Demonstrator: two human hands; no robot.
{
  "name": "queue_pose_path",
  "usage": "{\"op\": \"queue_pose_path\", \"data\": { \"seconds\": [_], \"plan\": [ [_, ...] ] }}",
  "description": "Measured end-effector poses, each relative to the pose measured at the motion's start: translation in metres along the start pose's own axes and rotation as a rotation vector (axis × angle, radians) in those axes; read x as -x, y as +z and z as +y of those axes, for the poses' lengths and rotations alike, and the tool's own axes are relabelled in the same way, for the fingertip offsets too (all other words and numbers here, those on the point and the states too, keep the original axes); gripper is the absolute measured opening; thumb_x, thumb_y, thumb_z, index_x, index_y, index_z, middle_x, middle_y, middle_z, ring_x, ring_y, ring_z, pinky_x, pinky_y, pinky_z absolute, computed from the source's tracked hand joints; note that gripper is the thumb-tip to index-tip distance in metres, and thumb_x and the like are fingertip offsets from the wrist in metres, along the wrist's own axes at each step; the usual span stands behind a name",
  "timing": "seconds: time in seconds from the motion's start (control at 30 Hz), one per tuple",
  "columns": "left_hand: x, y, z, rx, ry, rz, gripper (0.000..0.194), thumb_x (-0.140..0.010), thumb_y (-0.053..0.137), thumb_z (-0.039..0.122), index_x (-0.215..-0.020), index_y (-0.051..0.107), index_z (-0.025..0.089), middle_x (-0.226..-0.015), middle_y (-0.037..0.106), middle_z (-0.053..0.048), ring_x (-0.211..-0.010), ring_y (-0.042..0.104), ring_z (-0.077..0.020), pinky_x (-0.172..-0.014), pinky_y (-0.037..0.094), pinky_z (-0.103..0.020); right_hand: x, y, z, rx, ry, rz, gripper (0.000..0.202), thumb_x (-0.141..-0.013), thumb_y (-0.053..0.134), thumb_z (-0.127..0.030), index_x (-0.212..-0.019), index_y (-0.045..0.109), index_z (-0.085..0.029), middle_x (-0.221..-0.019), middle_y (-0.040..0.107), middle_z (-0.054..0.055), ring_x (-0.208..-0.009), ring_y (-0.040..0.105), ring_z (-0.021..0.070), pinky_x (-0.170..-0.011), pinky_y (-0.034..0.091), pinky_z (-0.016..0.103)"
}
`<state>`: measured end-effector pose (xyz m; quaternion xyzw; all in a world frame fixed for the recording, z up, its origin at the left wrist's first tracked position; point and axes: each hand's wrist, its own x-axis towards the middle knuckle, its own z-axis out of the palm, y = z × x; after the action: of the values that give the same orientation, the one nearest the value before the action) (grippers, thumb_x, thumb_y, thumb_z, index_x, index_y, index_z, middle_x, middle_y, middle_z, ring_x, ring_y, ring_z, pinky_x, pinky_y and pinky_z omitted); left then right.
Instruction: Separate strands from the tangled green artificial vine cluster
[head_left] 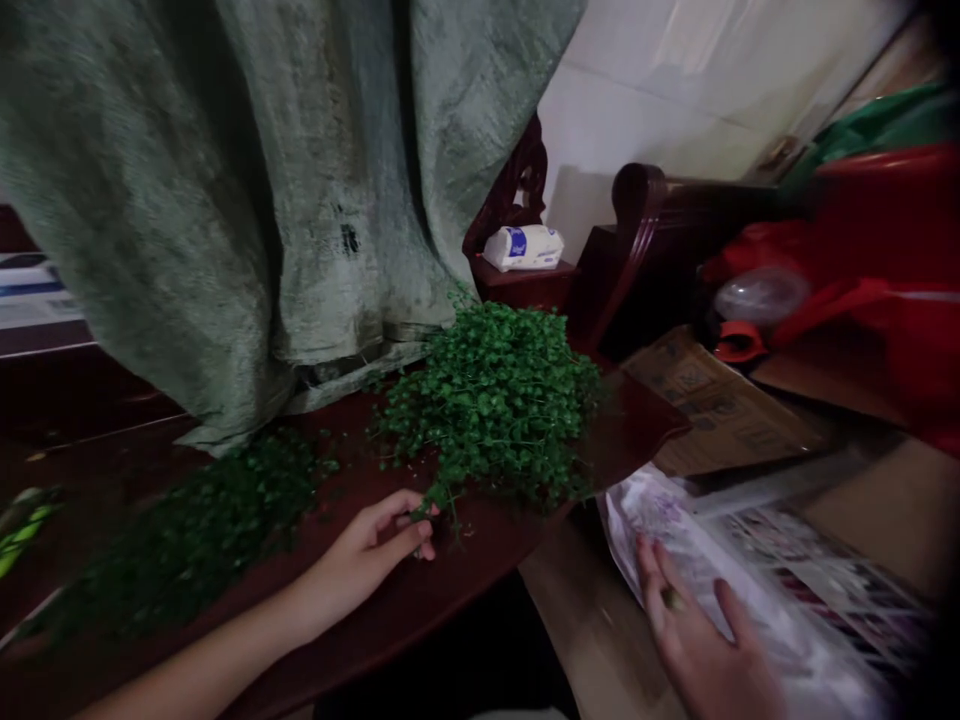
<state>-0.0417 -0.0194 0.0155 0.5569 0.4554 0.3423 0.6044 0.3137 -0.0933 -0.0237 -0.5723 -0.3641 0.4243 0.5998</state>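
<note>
The left hand (pixel 375 550) grips a leafy sprig (pixel 439 498) at the near edge of the heaped greens (pixel 502 390) on the bench (pixel 442 585), probably to single it out, while the right hand (pixel 701 635), its grip open, is near a whitish plastic bag (pixel 651 503).

The left hand (pixel 401 530) is pinching, fingers curled; the right hand (pixel 701 630) is opening, fingers spreading loosely.

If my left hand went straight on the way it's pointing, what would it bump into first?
Most likely the near edge of the big leafy green heap, since your left hand points forward and to the right, towards it. Depth is hard to judge from this single view, though.
</note>
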Motion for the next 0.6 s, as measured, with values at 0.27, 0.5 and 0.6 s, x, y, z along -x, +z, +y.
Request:
{"op": "queue_pose_path", "data": {
  "seconds": [0.27, 0.5, 0.6],
  "plan": [
    [-0.001, -0.001, 0.000, -0.035, -0.015, -0.019, 0.026, -0.087, 0.063, 0.046, -0.084, 0.060, 0.020, -0.072, 0.067, 0.001, -0.075, 0.058, -0.0171, -0.075, 0.041, -0.030, 0.016, 0.036, -0.002, 0.193, -0.112, -0.336, 0.037, -0.101, 0.045, -0.036, -0.134, 0.059, -0.027, -0.146, 0.052, 0.004, -0.141, 0.036, 0.0175, -0.111, 0.035, 0.040],
    [0.001, 0.000, 0.002, -0.018, -0.017, -0.007, 0.024, -0.086, 0.063, 0.044, -0.088, 0.061, 0.020, -0.071, 0.066, 0.002, -0.074, 0.059, -0.0166, -0.074, 0.043, -0.029, 0.024, 0.061, -0.010, 0.670, -0.588, -0.370, 0.039, -0.103, 0.037, -0.027, -0.137, 0.055, -0.032, -0.138, 0.059, 0.004, -0.125, 0.058, 0.0210, -0.080, 0.058, 0.038],
    [0.001, 0.001, 0.004, -0.025, -0.014, 0.004, 0.023, -0.086, 0.063, 0.042, -0.089, 0.061, 0.019, -0.072, 0.067, 0.002, -0.074, 0.060, -0.0165, -0.075, 0.043, -0.029, 0.045, 0.069, -0.019, 0.564, -0.533, -0.445, 0.038, -0.102, 0.045, -0.030, -0.137, 0.055, -0.037, -0.132, 0.065, 0.006, -0.116, 0.065, 0.0240, -0.073, 0.062, 0.037]
  ]
}}
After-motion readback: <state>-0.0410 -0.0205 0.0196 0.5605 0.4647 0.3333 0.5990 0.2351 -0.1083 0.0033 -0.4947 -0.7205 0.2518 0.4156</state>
